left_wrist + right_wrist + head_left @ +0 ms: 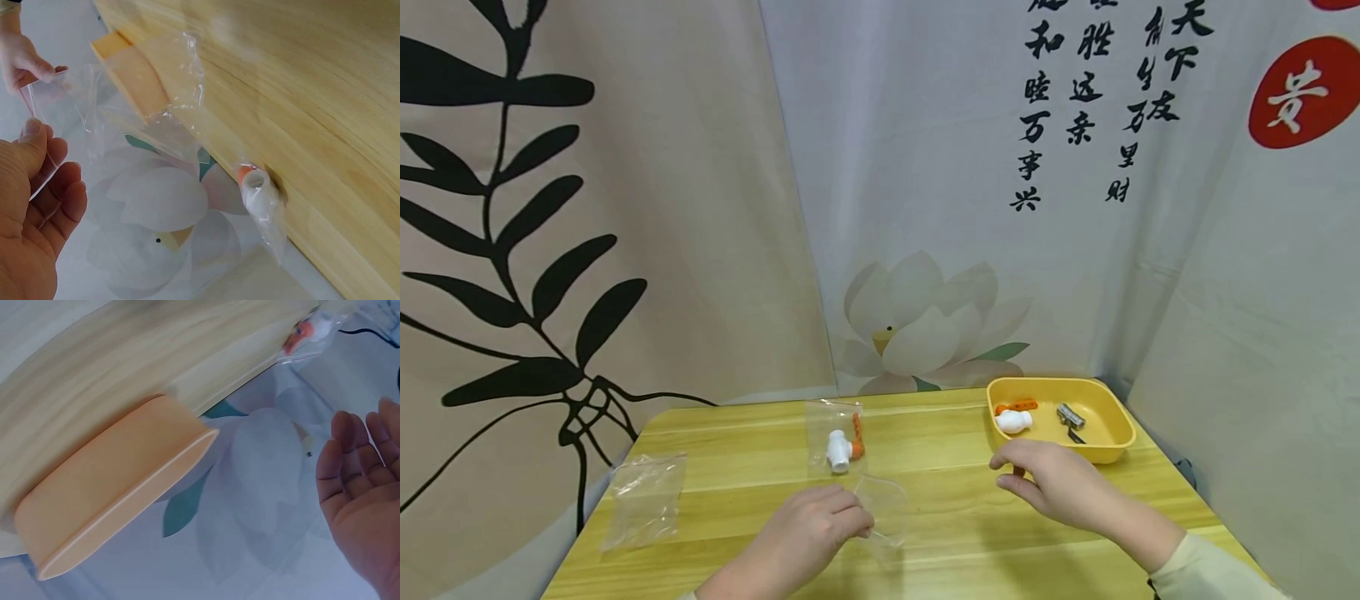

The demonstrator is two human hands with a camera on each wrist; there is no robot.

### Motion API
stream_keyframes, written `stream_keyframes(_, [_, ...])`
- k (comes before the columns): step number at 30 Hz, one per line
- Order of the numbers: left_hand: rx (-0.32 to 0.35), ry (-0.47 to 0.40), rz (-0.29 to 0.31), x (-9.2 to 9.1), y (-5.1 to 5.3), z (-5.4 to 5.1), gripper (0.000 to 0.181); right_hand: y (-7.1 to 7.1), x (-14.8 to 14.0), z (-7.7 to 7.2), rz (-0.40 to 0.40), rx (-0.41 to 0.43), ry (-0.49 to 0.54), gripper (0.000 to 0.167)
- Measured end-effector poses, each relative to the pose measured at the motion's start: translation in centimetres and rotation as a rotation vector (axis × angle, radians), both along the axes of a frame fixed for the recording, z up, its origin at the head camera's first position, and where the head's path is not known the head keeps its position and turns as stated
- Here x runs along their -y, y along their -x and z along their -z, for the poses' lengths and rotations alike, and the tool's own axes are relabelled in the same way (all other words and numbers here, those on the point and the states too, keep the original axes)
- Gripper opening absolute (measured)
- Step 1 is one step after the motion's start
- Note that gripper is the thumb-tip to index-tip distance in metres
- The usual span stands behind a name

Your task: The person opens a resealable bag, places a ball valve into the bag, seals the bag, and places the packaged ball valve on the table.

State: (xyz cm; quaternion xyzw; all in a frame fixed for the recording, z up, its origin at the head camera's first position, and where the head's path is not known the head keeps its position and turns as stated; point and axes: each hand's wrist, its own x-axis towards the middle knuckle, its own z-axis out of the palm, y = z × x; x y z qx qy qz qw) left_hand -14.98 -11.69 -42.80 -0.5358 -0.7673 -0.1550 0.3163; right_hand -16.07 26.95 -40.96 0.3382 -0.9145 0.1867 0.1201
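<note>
My left hand [808, 533] pinches the edge of a clear plastic bag [150, 94] between thumb and fingers. No contents show inside that bag. My right hand [1067, 483] hovers in front of the yellow tray [1112, 454], its fingers loosely bent and apart from the thumb, with nothing held. Inside the tray lie a white plastic fitting [1013, 422], an orange piece [1022, 405], a metal cylinder [1070, 415] and a small dark piece [1076, 436]. Beyond my left hand, a second clear bag holds a white tube-like fitting [838, 454] and an orange handle-like piece [857, 437].
Another clear bag [643, 500], flat and crumpled, lies at the left of the wooden table [737, 450]. A printed curtain [925, 208] hangs close behind the table's back edge. The tray stands at the back right, near the table's right edge.
</note>
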Motion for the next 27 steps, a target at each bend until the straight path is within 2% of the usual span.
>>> stream_keyframes(16, [-0.012,-0.018,0.013,0.3,0.1,0.5,0.015,2.5,-3.7,1.8,0.183,0.059,-0.019,0.014])
stream_keyframes(27, [0.014,-0.033,0.017,0.5,0.0,0.6,0.010,3.8,-5.6,2.5,0.303,0.168,-0.014,0.014])
